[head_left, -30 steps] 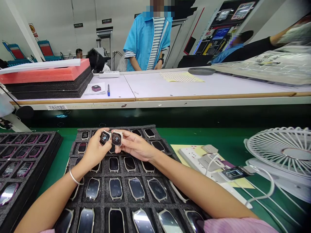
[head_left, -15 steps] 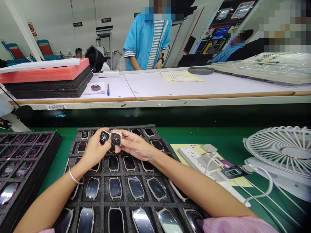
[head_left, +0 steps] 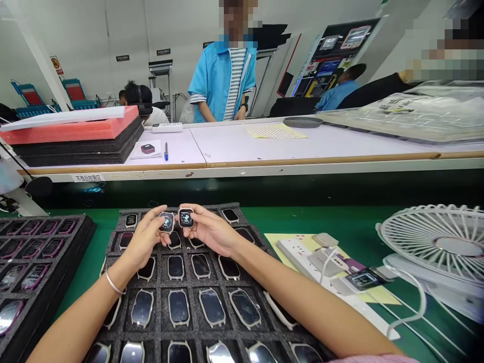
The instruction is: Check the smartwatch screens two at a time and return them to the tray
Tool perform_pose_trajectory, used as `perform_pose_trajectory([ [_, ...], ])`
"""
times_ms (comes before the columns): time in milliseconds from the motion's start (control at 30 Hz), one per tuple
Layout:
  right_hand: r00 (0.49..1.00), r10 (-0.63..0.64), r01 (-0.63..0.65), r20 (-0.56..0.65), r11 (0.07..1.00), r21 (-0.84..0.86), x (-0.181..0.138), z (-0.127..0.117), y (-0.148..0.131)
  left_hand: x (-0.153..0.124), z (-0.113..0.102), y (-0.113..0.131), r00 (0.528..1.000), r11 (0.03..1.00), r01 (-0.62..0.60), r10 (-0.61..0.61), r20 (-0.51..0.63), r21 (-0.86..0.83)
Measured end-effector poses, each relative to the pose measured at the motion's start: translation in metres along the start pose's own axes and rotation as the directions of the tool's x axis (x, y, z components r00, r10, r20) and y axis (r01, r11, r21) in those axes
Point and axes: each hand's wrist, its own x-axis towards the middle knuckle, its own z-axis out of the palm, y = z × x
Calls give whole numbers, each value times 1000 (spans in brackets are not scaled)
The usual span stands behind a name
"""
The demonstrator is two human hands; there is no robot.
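My left hand (head_left: 145, 237) is closed around a smartwatch body (head_left: 167, 222) with a lit watch face. Beside it, my right hand (head_left: 212, 229) grips a second smartwatch body (head_left: 186, 218), pale-framed, its screen lit too. The two watches are held side by side, slightly apart, both without straps. Beneath my hands lies a dark foam tray (head_left: 159, 282) with rows of pockets. Pale-framed watches, such as one watch (head_left: 179, 306) in the middle, sit in those pockets with dark screens. Part of the tray's upper rows is hidden by my hands.
At left stands another foam tray (head_left: 86, 237) of purple-framed watches. To the right are a white power strip (head_left: 298, 254), a plugged-in watch (head_left: 365, 278), cables and a white fan (head_left: 434, 242). A raised shelf (head_left: 242, 146) runs across, with a person (head_left: 221, 80) in blue behind it.
The two watches have moved a little apart, and their screens now face me more directly. My view has tilted up slightly, so the scene sits lower.
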Motion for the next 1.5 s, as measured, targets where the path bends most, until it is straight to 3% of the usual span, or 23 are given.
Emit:
perform_pose_trajectory([
  [500,997,-71,75,29,989,-128,-7,0,2,-4,-1,-1,988,988,-135,129,82,76],
  [1500,987,-152,162,59,950,-266,-8,2,5,-3,3,-2,988,975,-151,142,68,166],
])
